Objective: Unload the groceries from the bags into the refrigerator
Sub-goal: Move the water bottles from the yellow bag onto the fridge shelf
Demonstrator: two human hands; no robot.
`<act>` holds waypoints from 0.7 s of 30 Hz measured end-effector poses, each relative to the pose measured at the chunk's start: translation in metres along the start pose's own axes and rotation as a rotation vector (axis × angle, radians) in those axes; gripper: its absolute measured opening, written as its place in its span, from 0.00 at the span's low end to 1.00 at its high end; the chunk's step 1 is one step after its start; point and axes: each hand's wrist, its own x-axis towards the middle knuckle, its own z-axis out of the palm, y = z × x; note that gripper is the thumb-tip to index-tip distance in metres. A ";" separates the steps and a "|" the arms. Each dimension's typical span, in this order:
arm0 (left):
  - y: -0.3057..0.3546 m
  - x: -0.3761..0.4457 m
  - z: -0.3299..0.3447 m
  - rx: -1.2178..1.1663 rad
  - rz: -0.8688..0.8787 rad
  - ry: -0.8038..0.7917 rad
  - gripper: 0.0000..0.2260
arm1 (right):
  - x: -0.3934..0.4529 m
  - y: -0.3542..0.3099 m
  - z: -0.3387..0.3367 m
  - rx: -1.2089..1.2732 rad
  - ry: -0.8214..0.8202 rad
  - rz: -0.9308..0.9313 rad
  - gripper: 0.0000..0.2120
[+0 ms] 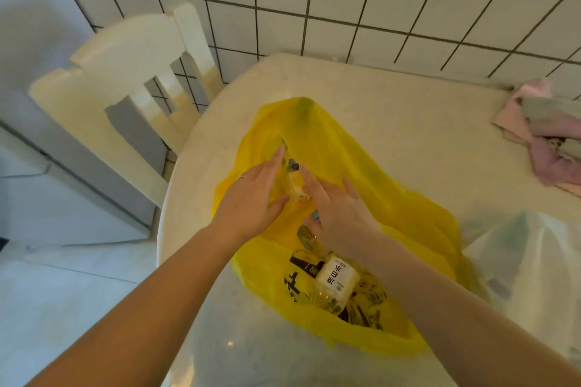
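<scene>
I see a yellow bag (361, 173) lying flat on a pale table (393, 97); both hands are at its open mouth. My left hand (251, 198) has its fingers straight and rests on the bag's edge; it holds nothing that I can see. My right hand (336, 210) also has its fingers spread out and fairly straight, pressing down on the plastic; it grips nothing either. Between the two hands pokes a small packet (294, 181) (blurry, so I cannot tell what food it is); the fingers are just beside it, maybe touching.

Lower down, a clear bottle (336, 280) with a white label lies on the bag near my right wrist; I cannot tell if it is inside or on top. A white bag (528, 261) sits to the right, touching the yellow one; some pink cloth (544, 141) lies farther back, and a white chair (132, 72) stands at the left.

I think this is the step of opening the bag to get the food out; nothing is lifted yet. Next I would need to close my fingers round the small packet, pull it free of the plastic, and carry it to the fridge; the thin bag may cling and slide along.
</scene>
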 end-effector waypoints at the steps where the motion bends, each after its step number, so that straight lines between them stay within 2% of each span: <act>1: -0.001 0.006 0.002 -0.009 0.003 -0.018 0.37 | 0.004 0.001 0.003 -0.035 0.000 -0.004 0.42; 3: -0.004 0.016 0.010 -0.024 0.011 -0.037 0.39 | 0.012 0.002 0.011 -0.118 0.007 -0.004 0.43; 6: -0.003 0.024 0.021 -0.032 0.026 -0.021 0.38 | 0.017 0.005 0.022 -0.196 0.118 0.018 0.45; 11: -0.005 0.044 0.021 0.017 0.112 0.047 0.39 | 0.038 0.017 0.013 -0.228 0.310 0.026 0.38; 17: -0.010 0.073 0.011 0.095 0.175 0.165 0.35 | 0.067 0.028 -0.011 -0.236 0.342 0.072 0.35; 19: -0.009 0.080 0.004 0.100 0.231 0.219 0.33 | 0.076 0.032 -0.015 -0.177 0.420 0.066 0.31; 21: -0.007 0.087 -0.003 0.109 0.278 0.257 0.32 | 0.085 0.035 -0.023 -0.067 0.502 0.053 0.23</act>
